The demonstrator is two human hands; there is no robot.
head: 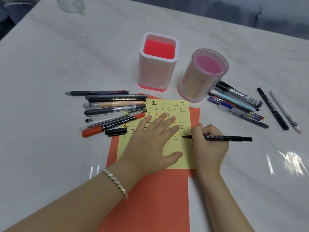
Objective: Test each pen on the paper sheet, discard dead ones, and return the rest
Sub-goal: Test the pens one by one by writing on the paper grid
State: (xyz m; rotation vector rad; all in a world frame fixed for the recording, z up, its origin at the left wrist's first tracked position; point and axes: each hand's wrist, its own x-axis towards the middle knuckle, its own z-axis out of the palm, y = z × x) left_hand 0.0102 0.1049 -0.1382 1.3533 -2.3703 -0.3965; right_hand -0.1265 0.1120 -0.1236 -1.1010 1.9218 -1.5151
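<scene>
— Where are the hands right now?
— From my feed, the left hand [150, 139] lies flat on the yellow paper sheet [177, 158], palm down, with the fingers straight and spread. There's a bracelet [115, 181] on that wrist.
— And the other one?
— The right hand [207, 148] has its fingers curled round a black pen [230, 138]. The pen is uncapped and held almost level, with its tip pointing left. The tip is at the sheet near its right edge, just beside the left fingertips. I can't tell whether it's actually pressing on the paper.
— What's on the sheet?
— Rows of small written marks fill the upper part, mostly black and a few red. It lies on a larger orange sheet [150, 198], which runs toward me across the white surface [66, 64].
— The other pens?
— I see two groups. The left pile [113, 111] lies side by side at the sheet's upper left corner, with some ends overlapping the paper. A loose black cap [116, 131] sits on the near side of that pile. The right pile [237, 101] lies against the foot of the round holder [199, 81], and two more pens [274, 111] lie apart, further right.
— The holders?
— The square holder [155, 72] stands beyond the sheet, and the round one is just to its right. I can see down to a red floor in the first and a pink floor in the second.
</scene>
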